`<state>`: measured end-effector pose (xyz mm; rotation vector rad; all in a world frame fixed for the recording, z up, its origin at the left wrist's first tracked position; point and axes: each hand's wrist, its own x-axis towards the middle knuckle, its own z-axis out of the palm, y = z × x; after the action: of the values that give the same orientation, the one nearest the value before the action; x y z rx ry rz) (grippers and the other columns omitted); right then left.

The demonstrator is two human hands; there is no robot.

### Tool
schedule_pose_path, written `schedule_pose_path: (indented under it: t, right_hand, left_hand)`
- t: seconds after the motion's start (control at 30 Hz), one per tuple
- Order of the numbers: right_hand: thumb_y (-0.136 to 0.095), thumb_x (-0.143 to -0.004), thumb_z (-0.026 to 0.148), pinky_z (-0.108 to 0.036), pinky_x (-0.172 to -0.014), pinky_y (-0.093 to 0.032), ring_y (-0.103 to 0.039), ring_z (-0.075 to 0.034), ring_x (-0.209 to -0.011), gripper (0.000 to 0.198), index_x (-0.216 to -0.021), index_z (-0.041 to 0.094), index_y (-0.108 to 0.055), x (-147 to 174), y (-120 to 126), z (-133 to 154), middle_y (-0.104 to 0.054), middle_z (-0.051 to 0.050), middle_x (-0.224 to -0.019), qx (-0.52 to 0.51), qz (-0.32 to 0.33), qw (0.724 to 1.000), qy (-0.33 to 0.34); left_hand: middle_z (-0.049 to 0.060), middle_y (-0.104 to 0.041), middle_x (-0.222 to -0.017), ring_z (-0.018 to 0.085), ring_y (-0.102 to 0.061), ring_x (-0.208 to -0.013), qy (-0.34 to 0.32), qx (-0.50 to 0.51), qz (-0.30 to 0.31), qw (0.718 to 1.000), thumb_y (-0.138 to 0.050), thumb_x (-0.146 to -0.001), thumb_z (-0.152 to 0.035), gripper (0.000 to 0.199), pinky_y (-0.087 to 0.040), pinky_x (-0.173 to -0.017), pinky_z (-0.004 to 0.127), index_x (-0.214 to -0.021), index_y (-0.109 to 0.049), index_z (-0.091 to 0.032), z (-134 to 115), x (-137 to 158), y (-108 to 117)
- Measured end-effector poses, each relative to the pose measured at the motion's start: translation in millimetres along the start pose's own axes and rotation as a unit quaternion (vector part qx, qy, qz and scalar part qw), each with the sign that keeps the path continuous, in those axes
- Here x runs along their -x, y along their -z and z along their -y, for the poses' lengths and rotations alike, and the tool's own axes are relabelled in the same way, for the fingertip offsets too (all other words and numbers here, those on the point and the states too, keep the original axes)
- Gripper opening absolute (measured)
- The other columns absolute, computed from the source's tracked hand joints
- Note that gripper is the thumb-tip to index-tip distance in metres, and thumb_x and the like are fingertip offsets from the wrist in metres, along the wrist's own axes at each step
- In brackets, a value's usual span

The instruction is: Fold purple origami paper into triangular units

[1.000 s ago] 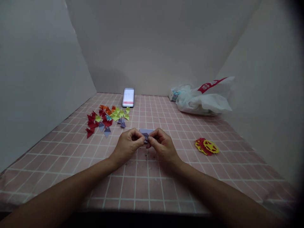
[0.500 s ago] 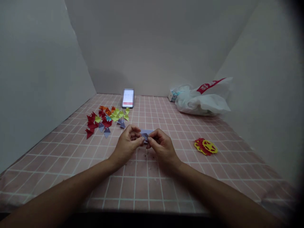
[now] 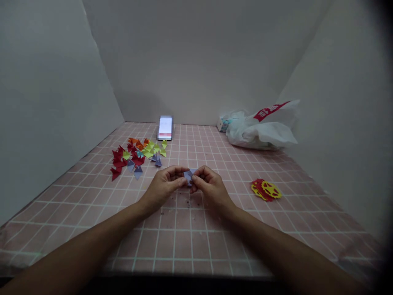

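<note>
Between my two hands is a small piece of purple origami paper (image 3: 188,177), partly hidden by the fingers. My left hand (image 3: 164,184) pinches its left side between thumb and fingers. On the right side, my right hand (image 3: 210,186) grips the paper with thumb and forefinger close to the left fingertips. Beyond my left hand lies a cluster of folded paper pieces with pointed tips: red ones (image 3: 118,157), orange ones (image 3: 140,144), yellow ones (image 3: 149,151) and purple ones (image 3: 138,171).
A phone (image 3: 165,128) with a lit screen stands at the back. At the back right a white plastic bag (image 3: 260,133) rests beside a small box (image 3: 221,124). Red and yellow gear-shaped pieces (image 3: 270,190) are stacked on the right of the checked tablecloth (image 3: 184,246). Walls enclose three sides.
My left fingers have straightened along the paper's upper edge and shifted slightly right. The paper has turned a little, showing a different face. My right hand has barely moved.
</note>
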<state>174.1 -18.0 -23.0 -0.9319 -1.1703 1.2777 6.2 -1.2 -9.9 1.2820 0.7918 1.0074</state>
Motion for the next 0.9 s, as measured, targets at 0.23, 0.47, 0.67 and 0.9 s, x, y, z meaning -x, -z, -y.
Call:
schedule_pose_path:
  t: [0.23,0.47,0.67,0.9]
  right_hand:
    - [-0.072,-0.077,0.031,-0.024,-0.054,-0.048,-0.056,-0.009,-0.051,0.02,-0.076,0.021,-0.055,-1.2,1.7,1.4,-0.06,0.005,-0.062,-0.046,0.023,0.997,-0.049]
    - [-0.074,-0.079,0.035,-0.023,-0.054,-0.049,-0.058,-0.009,-0.054,0.023,-0.076,0.02,-0.057,-1.4,3.5,1.9,-0.063,0.004,-0.068,-0.03,0.039,0.999,-0.018]
    - [-0.079,-0.075,0.04,-0.026,-0.058,-0.053,-0.061,-0.011,-0.061,0.028,-0.081,0.021,-0.06,-0.8,2.7,3.2,-0.062,0.002,-0.077,-0.009,0.049,0.999,0.002]
    - [-0.073,-0.081,0.043,-0.025,-0.055,-0.05,-0.058,-0.01,-0.055,0.027,-0.078,0.021,-0.059,-1.0,4.1,6.1,-0.062,0.003,-0.068,0.019,0.043,0.999,0.012]
  left_hand:
    - [0.005,-0.074,-0.087,0.016,-0.072,-0.076,-0.032,-0.048,0.014,0.998,-0.073,-0.077,-0.024,0.032,-0.061,-0.076,0.033,-0.107,-0.067,-0.015,-0.9,-2.1,0.2]
    - [0.005,-0.074,-0.085,0.016,-0.072,-0.074,-0.022,-0.021,0.021,0.999,-0.073,-0.076,-0.025,0.025,-0.061,-0.075,0.032,-0.098,-0.067,-0.015,-3.6,-2.2,-0.9]
    - [0.004,-0.074,-0.085,0.015,-0.072,-0.074,-0.014,-0.009,0.012,1.0,-0.073,-0.077,-0.027,0.023,-0.061,-0.074,0.03,-0.095,-0.067,-0.015,-5.3,-1.7,-0.6]
    - [0.003,-0.073,-0.082,0.015,-0.071,-0.073,-0.023,-0.018,0.006,1.0,-0.075,-0.075,-0.025,0.024,-0.061,-0.074,0.031,-0.096,-0.066,-0.015,-3.3,-2.0,0.0]
